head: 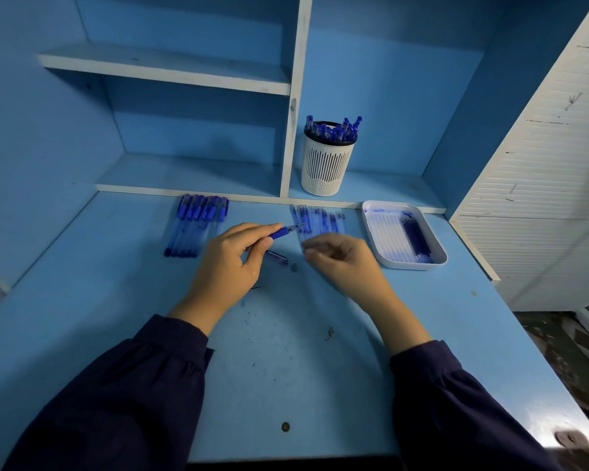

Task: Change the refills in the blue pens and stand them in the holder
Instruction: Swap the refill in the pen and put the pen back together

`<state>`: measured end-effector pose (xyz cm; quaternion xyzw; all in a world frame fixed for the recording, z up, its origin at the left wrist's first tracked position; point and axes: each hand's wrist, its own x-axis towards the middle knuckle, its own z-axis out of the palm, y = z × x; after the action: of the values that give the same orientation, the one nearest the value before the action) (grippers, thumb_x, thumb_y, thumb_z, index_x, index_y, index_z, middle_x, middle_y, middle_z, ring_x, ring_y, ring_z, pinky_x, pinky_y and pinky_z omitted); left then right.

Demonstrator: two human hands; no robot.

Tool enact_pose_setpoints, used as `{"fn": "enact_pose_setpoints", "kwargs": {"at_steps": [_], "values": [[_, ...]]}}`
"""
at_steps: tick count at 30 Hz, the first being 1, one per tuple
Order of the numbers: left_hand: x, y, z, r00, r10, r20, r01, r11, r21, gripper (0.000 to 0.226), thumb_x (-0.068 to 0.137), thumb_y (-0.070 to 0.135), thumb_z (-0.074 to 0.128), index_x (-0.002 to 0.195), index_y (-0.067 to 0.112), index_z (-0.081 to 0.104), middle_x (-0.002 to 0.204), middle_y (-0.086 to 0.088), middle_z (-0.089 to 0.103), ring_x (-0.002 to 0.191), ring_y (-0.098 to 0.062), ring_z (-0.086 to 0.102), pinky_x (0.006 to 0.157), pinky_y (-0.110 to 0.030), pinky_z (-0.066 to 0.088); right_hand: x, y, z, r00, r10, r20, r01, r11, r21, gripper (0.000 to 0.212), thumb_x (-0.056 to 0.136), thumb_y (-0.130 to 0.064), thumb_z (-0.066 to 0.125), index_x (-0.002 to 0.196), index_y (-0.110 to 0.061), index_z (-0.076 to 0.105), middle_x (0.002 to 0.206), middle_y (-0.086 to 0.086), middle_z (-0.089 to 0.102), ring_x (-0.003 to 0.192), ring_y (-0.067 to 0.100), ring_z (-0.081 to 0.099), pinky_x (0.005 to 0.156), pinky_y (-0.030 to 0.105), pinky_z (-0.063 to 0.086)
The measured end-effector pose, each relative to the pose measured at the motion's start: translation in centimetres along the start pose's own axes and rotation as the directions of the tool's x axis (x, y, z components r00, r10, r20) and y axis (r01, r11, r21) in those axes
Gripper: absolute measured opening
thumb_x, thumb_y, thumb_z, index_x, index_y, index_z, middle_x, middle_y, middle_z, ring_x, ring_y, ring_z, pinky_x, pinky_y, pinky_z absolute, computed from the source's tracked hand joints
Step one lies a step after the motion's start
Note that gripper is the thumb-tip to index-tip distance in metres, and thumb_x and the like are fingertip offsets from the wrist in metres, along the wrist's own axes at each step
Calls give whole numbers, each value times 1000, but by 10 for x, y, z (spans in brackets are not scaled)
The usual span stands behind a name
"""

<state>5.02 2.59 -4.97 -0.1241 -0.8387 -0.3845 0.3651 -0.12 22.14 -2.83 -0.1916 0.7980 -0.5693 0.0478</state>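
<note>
My left hand (233,263) grips a blue pen (283,231) whose tip points right, toward a row of clear refills (318,219) lying on the desk. My right hand (337,254) hovers blurred over the near ends of those refills, fingers loosely curled; I cannot tell whether it holds one. A pen cap (276,257) and a small dark piece (294,266) lie between my hands. Several capped blue pens (198,227) lie in a row at the left. The white slotted holder (327,164) stands on the low shelf with several pens in it.
A white tray (405,263) with used refills and ink stains sits at the right. The blue desk (286,368) carries ink specks and a small brown spot near the front edge. Shelves and a white divider (295,96) rise behind. A white slatted panel stands at the right.
</note>
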Motion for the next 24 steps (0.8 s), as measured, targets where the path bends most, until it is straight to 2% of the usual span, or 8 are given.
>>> {"fn": "enact_pose_setpoints", "kwargs": {"at_steps": [4,7,10,13,15,19,22,24], "values": [[-3,-3,-4,1000,-12,1,12,1000,19,25,95,5,63,119,9,70,106,2,70,90,-9,66,78,-24,55,-5,3,12,990,-110,93,132,952,-275,14,82,-13,72,96,-17,74,81,-5,67,70,1,58,71,11,47],[-5,-5,-6,1000,-16,2,16,1000,27,25,94,5,63,118,9,70,106,3,70,88,-9,66,77,-25,55,-4,2,14,984,-150,96,174,920,-351,11,84,-10,69,91,-16,74,74,-10,63,66,1,53,66,11,43],[-6,-5,-7,1000,-25,13,25,999,29,25,94,5,63,118,9,70,105,2,71,89,-9,65,77,-24,55,-4,0,12,996,-91,-17,88,987,-134,10,86,-6,68,87,-15,72,65,-16,63,61,-1,54,63,10,42],[-8,-4,-7,999,-36,36,35,999,22,25,95,7,63,118,11,70,106,2,71,90,-9,65,79,-23,55,-2,-7,7,988,-59,-146,88,975,203,17,87,1,66,87,-14,71,78,-6,71,73,7,64,70,17,50],[-9,-3,-7,998,-45,53,44,999,17,25,96,10,61,119,12,71,105,4,71,90,-12,65,77,-27,55,-2,-9,4,982,-51,-181,106,945,310,17,87,2,65,89,-13,71,84,0,73,81,12,67,77,22,54],[-10,-3,-7,996,-54,65,53,999,13,25,95,10,62,118,13,71,105,5,70,92,-10,65,77,-30,55,-1,-9,5,983,-74,-169,125,941,314,21,87,6,62,89,-13,71,86,1,74,87,15,69,84,27,55],[-9,-3,-7,996,-43,74,41,999,18,25,95,12,61,118,14,71,104,6,71,88,-15,65,74,-35,55,-1,-9,7,984,-98,-146,136,952,274,21,86,9,61,90,-9,71,82,-2,74,83,12,69,78,22,54],[-10,-2,-6,996,-41,76,40,999,8,25,94,12,61,117,15,71,103,7,71,89,-14,65,73,-35,55,-1,-8,9,984,-119,-132,148,959,242,17,86,5,64,90,-9,72,83,4,74,81,20,68,77,27,54]]}}
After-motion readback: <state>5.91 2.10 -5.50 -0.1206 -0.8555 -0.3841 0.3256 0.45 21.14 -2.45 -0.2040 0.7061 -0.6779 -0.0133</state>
